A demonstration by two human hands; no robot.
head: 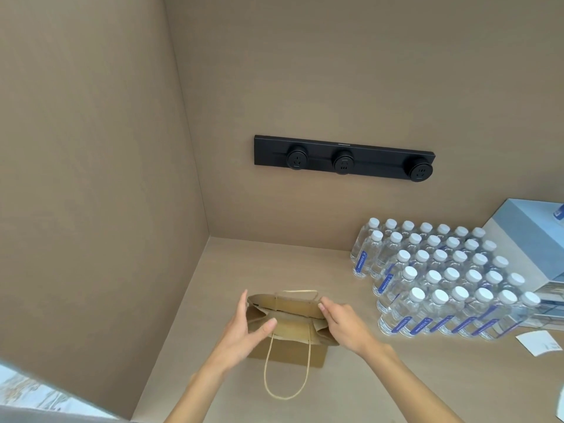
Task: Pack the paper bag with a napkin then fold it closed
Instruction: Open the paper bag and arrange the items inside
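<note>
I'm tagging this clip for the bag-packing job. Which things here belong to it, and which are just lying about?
Part of the job:
- brown paper bag with twine handles, mouth open
- left hand and right hand, each at one end of its mouth
- possibly the white paper piece lying right; cannot tell if it is the napkin

Lying about:
- clear white-capped water bottles
- pale blue box
- black wall socket strip

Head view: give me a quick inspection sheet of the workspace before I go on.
Surface: beige counter, set in a corner.
Job's things: paper bag upright, mouth open; near handle hangs forward; napkin lies apart, by the bottles.
Clutter: water bottles in rows; blue box behind them.
Hands: left hand and right hand, fingers straight, at the bag's rim.
Cables: nothing seen.
Surroundings: beige walls; black socket rail.
</note>
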